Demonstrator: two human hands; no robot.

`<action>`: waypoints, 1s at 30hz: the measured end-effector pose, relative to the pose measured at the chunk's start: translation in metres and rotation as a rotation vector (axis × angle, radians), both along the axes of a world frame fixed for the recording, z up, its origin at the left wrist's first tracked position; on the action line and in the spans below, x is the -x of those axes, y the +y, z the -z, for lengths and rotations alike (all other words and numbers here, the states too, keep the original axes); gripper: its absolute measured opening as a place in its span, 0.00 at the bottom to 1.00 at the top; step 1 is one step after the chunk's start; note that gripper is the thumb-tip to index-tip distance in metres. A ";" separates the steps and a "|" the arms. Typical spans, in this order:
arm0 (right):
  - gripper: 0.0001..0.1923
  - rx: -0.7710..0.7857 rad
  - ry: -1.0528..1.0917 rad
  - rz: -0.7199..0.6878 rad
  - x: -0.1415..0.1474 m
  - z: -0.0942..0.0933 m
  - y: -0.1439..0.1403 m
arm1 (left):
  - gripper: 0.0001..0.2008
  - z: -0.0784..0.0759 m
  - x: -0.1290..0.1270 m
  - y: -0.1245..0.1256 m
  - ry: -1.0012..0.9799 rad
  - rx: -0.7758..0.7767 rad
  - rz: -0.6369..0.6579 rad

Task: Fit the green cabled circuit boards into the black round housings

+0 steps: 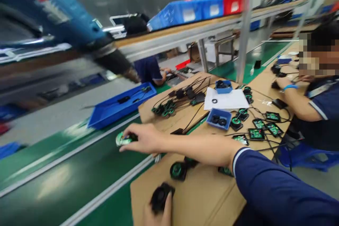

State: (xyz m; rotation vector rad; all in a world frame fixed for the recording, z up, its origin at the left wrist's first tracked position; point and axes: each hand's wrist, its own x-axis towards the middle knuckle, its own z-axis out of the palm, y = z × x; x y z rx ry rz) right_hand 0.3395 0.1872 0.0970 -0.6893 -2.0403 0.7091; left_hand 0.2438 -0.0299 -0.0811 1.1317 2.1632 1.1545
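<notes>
My right hand (144,137) reaches out to the left over the green conveyor belt (74,176). Pinched in its fingers is a small round green circuit part (122,139), blurred by motion. Low in the view, my left hand (157,217) grips a black plastic housing (161,197) with a round recess, over the cardboard-covered table. A second black housing (178,170) with a green ring inside lies just beyond it, partly below my right forearm.
A blue power screwdriver (71,17) hangs at upper left. Beyond my arm are a long blue tray (122,107), small blue bins (219,119), white paper (225,98) and several cabled circuit boards (256,134). A co-worker (317,102) sits at right; another person (148,70) works farther back.
</notes>
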 end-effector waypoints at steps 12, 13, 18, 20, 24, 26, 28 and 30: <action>0.29 0.317 0.837 -0.167 -0.099 -0.091 -0.172 | 0.36 -0.050 0.055 -0.012 -0.083 -0.716 -0.541; 0.27 0.369 0.817 -0.176 -0.101 -0.080 -0.177 | 0.38 -0.054 0.057 -0.010 -0.071 -0.712 -0.512; 0.26 0.807 0.664 -0.253 -0.076 0.014 -0.165 | 0.34 -0.062 0.036 0.009 0.069 -0.628 -0.309; 0.27 0.939 0.626 -0.206 -0.065 0.055 -0.153 | 0.33 -0.055 0.022 0.011 0.107 -0.613 -0.202; 0.26 0.870 0.503 -0.030 -0.060 0.107 -0.145 | 0.31 -0.031 0.011 0.006 0.203 -0.565 -0.008; 0.28 0.742 0.359 0.060 -0.061 0.116 -0.149 | 0.31 -0.021 0.014 0.001 0.287 -0.541 0.052; 0.29 0.604 0.215 0.117 -0.062 0.117 -0.155 | 0.30 -0.016 0.018 -0.002 0.379 -0.528 0.100; 0.28 0.484 0.141 0.132 -0.063 0.115 -0.159 | 0.30 -0.015 0.018 -0.003 0.439 -0.518 0.159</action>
